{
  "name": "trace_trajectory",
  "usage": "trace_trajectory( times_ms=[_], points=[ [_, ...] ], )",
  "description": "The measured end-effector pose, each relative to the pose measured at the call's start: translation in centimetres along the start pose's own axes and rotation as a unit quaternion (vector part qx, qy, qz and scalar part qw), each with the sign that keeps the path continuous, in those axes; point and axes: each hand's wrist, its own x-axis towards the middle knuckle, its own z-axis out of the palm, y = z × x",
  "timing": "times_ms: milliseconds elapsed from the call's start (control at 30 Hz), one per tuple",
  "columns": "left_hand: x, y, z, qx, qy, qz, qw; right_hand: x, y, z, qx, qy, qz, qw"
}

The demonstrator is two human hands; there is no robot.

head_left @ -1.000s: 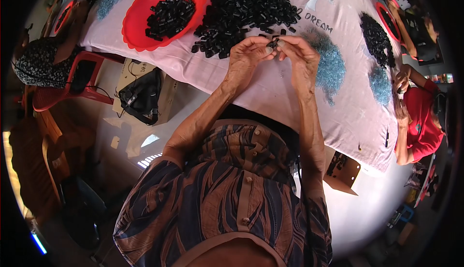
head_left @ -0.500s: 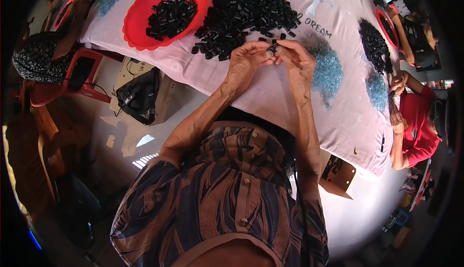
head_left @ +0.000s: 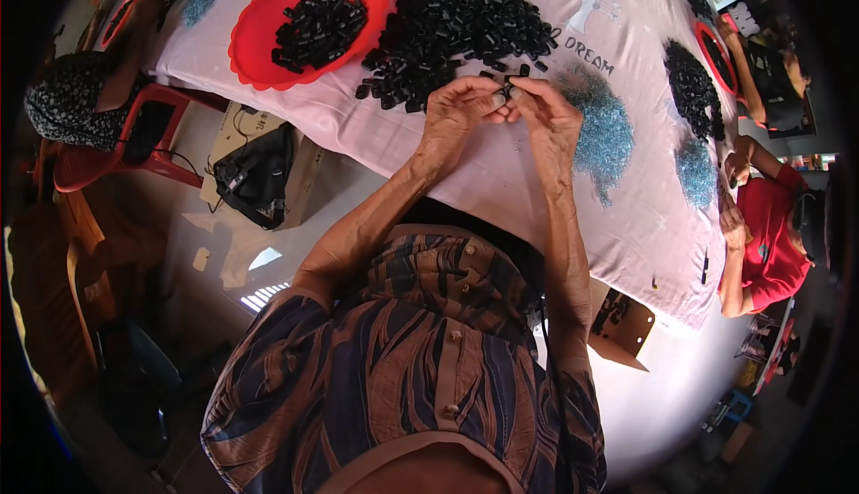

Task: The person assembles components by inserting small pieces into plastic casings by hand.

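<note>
My left hand (head_left: 463, 111) and my right hand (head_left: 543, 111) meet over the near part of the pink cloth, fingertips pinched together. Between them is a small black piece (head_left: 507, 91), mostly covered by the fingers. Just beyond the hands lies a large heap of small black pieces (head_left: 465, 24). A red scalloped bowl (head_left: 255, 38) to the upper left holds more black pieces (head_left: 320, 30). Right of my right hand, a pile of small bluish clear pieces (head_left: 604, 132) is spread on the cloth.
Across the table (head_left: 658, 217) at the right, a person in red (head_left: 774, 239) has hands near another bluish pile (head_left: 695, 172) and black heap (head_left: 692, 91). Another person sits at the left by a red chair (head_left: 76, 165). A black bag (head_left: 257, 176) rests on a carton below the table edge.
Both hands stay together around the small black piece, with slight finger movement. The view has shifted a little. The hands of the person in red have moved slightly.
</note>
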Motion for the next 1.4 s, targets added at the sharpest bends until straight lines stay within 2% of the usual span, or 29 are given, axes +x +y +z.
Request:
trace_trajectory(
  times_ms=[867,1033,1400],
  points=[
    [-0.51,0.53,0.22,0.013,-0.001,0.014,1.0,0.01,-0.37,-0.64,-0.012,-0.008,0.019,1.0],
    [-0.45,0.68,0.32,0.028,0.005,0.015,0.999,0.22,-0.35,-0.74,0.032,-0.013,0.043,0.998],
    [-0.46,0.76,0.28,0.015,0.0,0.007,1.0,0.31,0.25,-0.85,0.053,-0.019,0.029,0.998]
  ],
)
